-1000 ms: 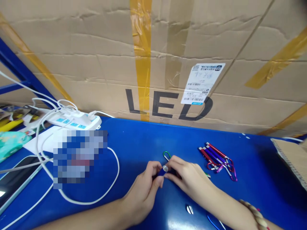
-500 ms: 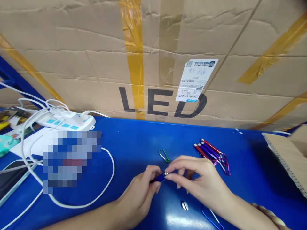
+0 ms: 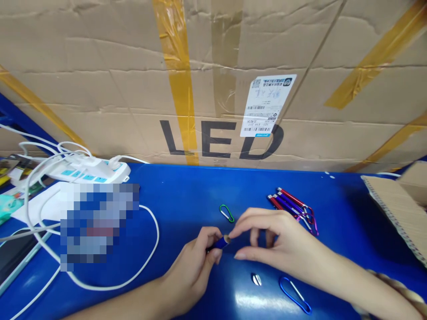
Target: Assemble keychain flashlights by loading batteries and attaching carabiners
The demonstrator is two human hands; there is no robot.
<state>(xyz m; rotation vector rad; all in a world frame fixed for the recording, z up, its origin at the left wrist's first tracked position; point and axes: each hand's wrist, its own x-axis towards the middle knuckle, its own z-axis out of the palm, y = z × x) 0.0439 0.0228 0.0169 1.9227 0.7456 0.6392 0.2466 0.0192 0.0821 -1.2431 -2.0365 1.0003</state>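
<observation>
Tube (image 3: 219, 243), pinched in left hand (image 3: 195, 269), points right toward loosely spread right hand (image 3: 278, 242).

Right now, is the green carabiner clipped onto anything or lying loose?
Loose: the green carabiner lies flat on the blue table, alone, nothing hooked through it.

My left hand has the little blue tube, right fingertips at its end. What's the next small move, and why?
Probably bring the thumb of the right hand up to pinch the end of the blue tube and twist. The left hand holds the body in its grip, while the right forefinger sits at the end with the thumb apart below.
</observation>
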